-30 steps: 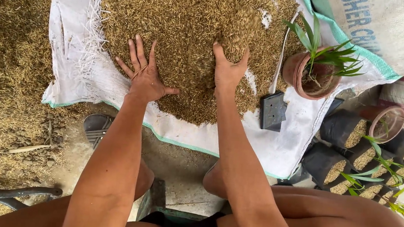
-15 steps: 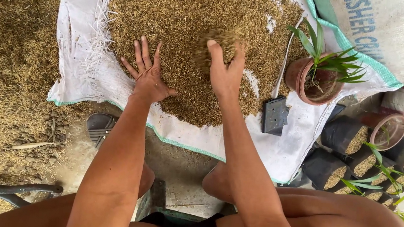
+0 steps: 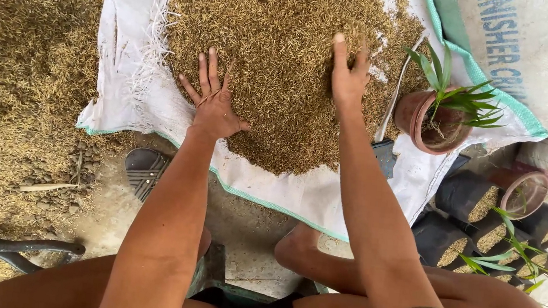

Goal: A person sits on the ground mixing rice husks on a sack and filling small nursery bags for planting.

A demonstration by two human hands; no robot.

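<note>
A heap of brown rice husk [image 3: 282, 62] lies on a white woven sack sheet [image 3: 122, 75] spread on the ground. My left hand [image 3: 212, 102] lies flat on the heap's left edge, fingers spread, palm down. Further up on the right side of the heap, my right hand [image 3: 348, 74] presses into the husk with its fingers together. Neither hand holds anything.
A clay pot [image 3: 432, 121] with a green plant stands right of the heap, a trowel [image 3: 390, 111] beside it. Black grow bags [image 3: 467, 217] filled with husk and an empty pot [image 3: 522, 192] sit at right. A sandal [image 3: 145, 170] lies below the sheet. More husk [image 3: 17, 72] covers the ground left.
Both hands have slid forward, away from me, over the husk; the right hand has reached further up the heap.
</note>
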